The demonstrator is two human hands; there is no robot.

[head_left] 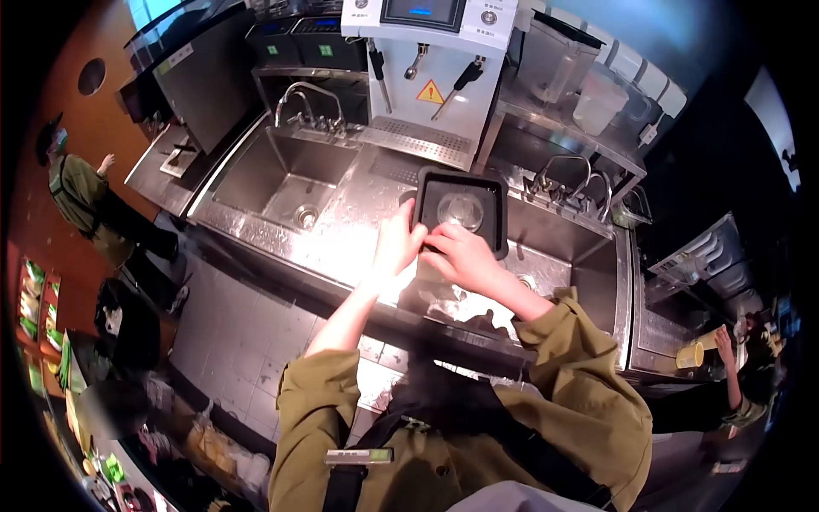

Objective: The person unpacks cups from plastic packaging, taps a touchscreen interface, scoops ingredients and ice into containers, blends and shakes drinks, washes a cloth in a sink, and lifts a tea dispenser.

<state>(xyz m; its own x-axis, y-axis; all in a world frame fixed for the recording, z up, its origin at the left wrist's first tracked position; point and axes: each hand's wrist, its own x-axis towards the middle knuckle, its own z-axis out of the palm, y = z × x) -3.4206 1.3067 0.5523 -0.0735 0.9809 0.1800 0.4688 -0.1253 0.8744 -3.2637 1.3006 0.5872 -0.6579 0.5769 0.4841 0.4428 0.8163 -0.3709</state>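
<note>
A black square tray [497, 198] rests at the left edge of the right sink, partly over the steel counter. Inside it lies a clear round item [461, 210], too small to name. My left hand [399, 241] is at the tray's left front edge, with its fingers bent and bright in the glare. Close beside it, my right hand [462, 256] reaches over the tray's front edge, its fingers curled inward and nearly touching the left ones. What the fingertips of either hand hold, if anything, is too small to make out.
Left sink [328, 162] and right sink [589, 256] have curved taps behind them. A dispensing machine [435, 94] stands behind the counter. Clear jugs [599, 102] sit on the right shelf. One person [81, 192] stands far left; another person's hand [724, 346] is beside a yellow cup [689, 355].
</note>
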